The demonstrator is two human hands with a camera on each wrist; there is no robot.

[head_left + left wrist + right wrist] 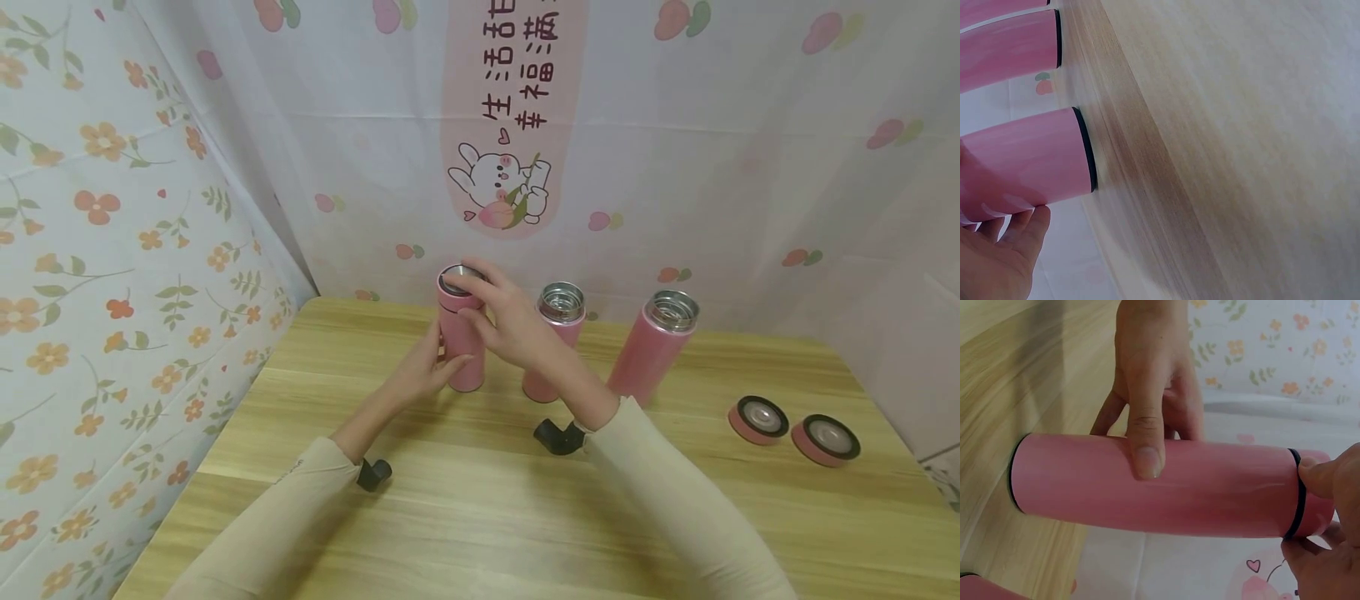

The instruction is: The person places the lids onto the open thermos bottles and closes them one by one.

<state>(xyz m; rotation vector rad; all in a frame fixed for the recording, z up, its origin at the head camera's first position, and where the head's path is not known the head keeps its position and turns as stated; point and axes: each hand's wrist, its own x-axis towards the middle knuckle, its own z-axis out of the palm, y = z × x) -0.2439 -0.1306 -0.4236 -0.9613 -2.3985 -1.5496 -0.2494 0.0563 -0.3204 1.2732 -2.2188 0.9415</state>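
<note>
A pink thermos bottle [463,354] stands upright near the back of the wooden table, its lid [459,283] on top. My left hand [422,367] grips its body from the left, thumb across the front in the right wrist view. From the right, my right hand [506,321] holds the lid, with thumb and fingers at its rim and a black ring just below. Two more pink bottles, one in the middle [558,337] and one on the right [651,350], stand without lids, their steel mouths showing. My right forearm partly hides the middle one.
Two pink lids, one nearer [827,439] and one beside it [758,419], lie at the right with their undersides up. Printed cloth [360,167] hangs behind the wooden table [465,517], and a flowered cloth [112,317] hangs at the left.
</note>
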